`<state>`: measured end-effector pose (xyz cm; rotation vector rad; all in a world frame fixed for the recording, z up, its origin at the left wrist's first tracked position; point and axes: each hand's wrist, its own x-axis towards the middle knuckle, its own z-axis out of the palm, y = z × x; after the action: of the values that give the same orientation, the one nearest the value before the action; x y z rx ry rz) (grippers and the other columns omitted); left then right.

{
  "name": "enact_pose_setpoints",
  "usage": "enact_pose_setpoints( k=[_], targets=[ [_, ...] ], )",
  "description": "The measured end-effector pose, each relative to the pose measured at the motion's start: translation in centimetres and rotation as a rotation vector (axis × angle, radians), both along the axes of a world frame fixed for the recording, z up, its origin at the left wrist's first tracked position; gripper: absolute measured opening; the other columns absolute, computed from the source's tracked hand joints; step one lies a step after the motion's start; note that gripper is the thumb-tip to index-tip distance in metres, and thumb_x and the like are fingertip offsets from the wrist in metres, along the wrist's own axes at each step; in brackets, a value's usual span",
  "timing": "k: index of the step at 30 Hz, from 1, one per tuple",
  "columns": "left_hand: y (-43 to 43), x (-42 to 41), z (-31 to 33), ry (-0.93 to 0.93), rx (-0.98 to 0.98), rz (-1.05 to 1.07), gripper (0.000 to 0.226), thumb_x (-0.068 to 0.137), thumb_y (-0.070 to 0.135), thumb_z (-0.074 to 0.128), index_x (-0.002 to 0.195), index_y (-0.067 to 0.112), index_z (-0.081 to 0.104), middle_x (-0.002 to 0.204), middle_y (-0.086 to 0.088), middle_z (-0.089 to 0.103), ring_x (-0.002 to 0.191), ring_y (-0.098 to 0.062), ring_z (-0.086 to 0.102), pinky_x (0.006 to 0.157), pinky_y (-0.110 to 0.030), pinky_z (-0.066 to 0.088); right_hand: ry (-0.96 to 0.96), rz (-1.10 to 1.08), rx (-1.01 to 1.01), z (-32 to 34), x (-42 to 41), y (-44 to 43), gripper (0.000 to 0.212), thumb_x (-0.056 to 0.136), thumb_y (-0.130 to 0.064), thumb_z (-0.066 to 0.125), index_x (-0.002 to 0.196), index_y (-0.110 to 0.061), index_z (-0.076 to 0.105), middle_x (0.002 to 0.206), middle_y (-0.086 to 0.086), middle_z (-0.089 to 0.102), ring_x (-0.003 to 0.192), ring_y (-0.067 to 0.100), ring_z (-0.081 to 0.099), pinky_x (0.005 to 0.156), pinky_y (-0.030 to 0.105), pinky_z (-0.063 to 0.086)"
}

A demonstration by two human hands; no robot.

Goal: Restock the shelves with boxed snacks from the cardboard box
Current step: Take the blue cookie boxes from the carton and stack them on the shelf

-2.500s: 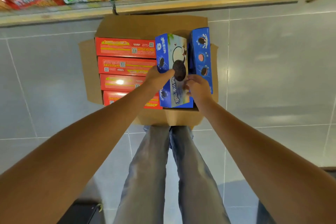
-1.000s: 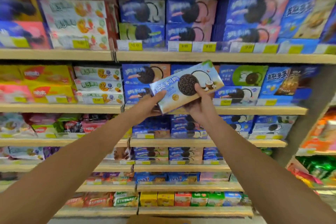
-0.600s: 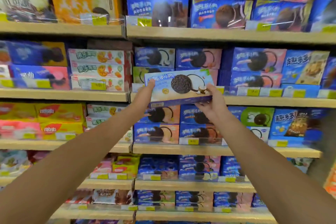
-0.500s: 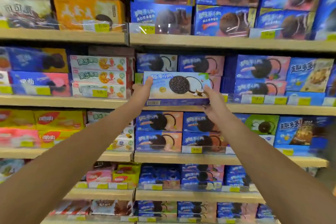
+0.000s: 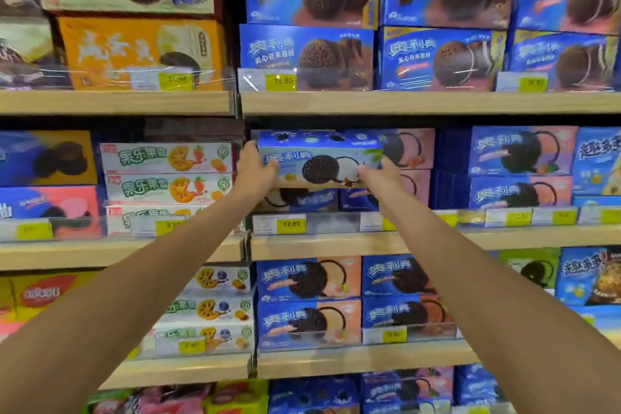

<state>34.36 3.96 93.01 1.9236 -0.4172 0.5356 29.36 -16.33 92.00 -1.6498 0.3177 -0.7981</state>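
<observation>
1. Cookie box [image 5: 319,161], pale blue, is gripped at its left end by the left hand [image 5: 253,166] and at its right end by the right hand [image 5: 379,175].
2. It is level, directly above a similar box [image 5: 302,200] on the middle shelf [image 5: 336,245].
3. White fruit-biscuit boxes [image 5: 166,158] are stacked to the left, blue-and-pink boxes [image 5: 413,148] to the right.

"12.80" on price tag [image 5: 291,223]; "奥利奥" on cookie box [image 5: 319,161]

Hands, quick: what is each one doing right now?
Left hand: holding the left end of the cookie box.
Right hand: holding the right end of the same box.
</observation>
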Motion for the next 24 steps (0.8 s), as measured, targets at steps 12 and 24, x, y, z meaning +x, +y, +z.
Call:
enact_pose_setpoints(
  k=[12,24],
  targets=[
    [-1.0,4.0,-0.5,-0.145,-0.159,0.194,0.061,0.095,0.010,0.048,0.147,0.006,0.016,0.149,-0.019,0.015,0.129,-0.036,0.040,0.097,-0.032,0.039,-0.032,0.039,-0.045,1.9,6.2,2.2,0.023,0.093,-0.013,0.051,0.116,-0.009,0.053,0.107,0.009,0.058,0.093,0.020,0.052,0.072,0.024,0.042],
    [-1.6,7.2,-0.1,0.086,-0.103,0.080,0.097,0.083,0.002,0.060,0.150,0.010,-0.009,0.155,-0.017,0.011,0.142,-0.031,0.020,0.117,-0.035,0.022,0.065,0.200,0.005,1.8,7.6,2.5,0.058,0.085,-0.014,0.059,0.137,-0.014,0.034,0.134,0.012,0.049,0.121,0.030,0.049,0.106,0.046,0.040]
  ],
)
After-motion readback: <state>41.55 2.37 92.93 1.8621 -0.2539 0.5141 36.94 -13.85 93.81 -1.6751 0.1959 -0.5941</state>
